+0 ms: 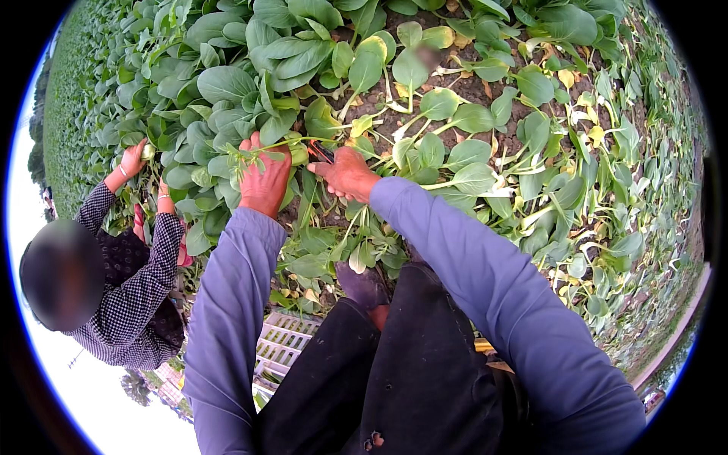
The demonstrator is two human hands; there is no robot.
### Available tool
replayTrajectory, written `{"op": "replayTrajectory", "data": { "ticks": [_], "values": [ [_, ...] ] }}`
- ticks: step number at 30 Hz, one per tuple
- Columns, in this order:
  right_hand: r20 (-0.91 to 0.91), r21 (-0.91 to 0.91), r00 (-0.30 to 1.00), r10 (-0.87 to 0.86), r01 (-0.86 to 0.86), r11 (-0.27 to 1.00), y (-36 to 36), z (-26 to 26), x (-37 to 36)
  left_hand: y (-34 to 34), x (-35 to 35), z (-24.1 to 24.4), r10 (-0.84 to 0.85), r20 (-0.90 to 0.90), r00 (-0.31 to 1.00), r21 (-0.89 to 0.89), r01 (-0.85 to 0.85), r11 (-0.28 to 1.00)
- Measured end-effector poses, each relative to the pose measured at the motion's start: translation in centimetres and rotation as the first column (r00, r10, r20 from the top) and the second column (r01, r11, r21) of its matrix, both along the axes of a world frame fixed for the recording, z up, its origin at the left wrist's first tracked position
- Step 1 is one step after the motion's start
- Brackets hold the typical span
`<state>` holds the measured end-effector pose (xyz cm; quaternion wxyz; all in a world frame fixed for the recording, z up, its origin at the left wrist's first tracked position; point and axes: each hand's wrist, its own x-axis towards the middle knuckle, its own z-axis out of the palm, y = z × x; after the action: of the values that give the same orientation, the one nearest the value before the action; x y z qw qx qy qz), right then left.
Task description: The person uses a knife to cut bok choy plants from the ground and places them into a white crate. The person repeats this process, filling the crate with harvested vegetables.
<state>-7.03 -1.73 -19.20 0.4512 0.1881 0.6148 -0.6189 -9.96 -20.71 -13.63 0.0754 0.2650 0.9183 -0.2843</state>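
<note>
My left hand grips a leafy green bok choy plant low down, its fingers partly covered by leaves. The pale green stalk base shows just right of the knuckles. A thin weed sprig lies across the back of this hand. In my right hand is a small tool with a red and black handle, probably a cutting tool. Its working end is hidden among the leaves beside the stalk base. The two hands are close together but apart.
Dense bok choy stands to the left and ahead. Loose cut leaves and yellowed ones litter the soil on the right. A white slatted plastic crate sits by my legs. At the left, another person reaches into the plants.
</note>
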Motion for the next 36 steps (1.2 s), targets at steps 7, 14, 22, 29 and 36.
{"op": "replayTrajectory", "data": {
  "ticks": [7,14,22,29,36],
  "values": [
    [-0.041,-0.025,0.986,0.162,-0.163,0.986,1.2,0.0,0.0,-1.1,0.2,0.2,-0.041,-0.174,0.984,0.195,0.075,0.978],
    [-0.458,0.144,0.885,-0.081,0.163,0.976,2.2,-1.1,4.3,0.5,4.2,3.7,-0.036,-0.089,0.995,0.401,0.069,0.913],
    [-0.637,0.198,0.768,0.066,0.081,0.977,4.1,0.4,3.5,8.1,11.1,11.4,-0.048,0.379,0.924,0.361,-0.099,0.927],
    [-0.46,0.295,0.842,0.283,-0.156,0.943,2.1,0.2,2.4,3.2,7.2,6.7,0.012,0.258,0.966,0.273,-0.084,0.958],
    [-0.477,0.387,0.836,0.271,-0.077,0.919,-1.1,-0.9,1.3,-0.4,1.2,3.3,0.018,0.135,0.991,0.177,-0.042,0.983]
  ]
}}
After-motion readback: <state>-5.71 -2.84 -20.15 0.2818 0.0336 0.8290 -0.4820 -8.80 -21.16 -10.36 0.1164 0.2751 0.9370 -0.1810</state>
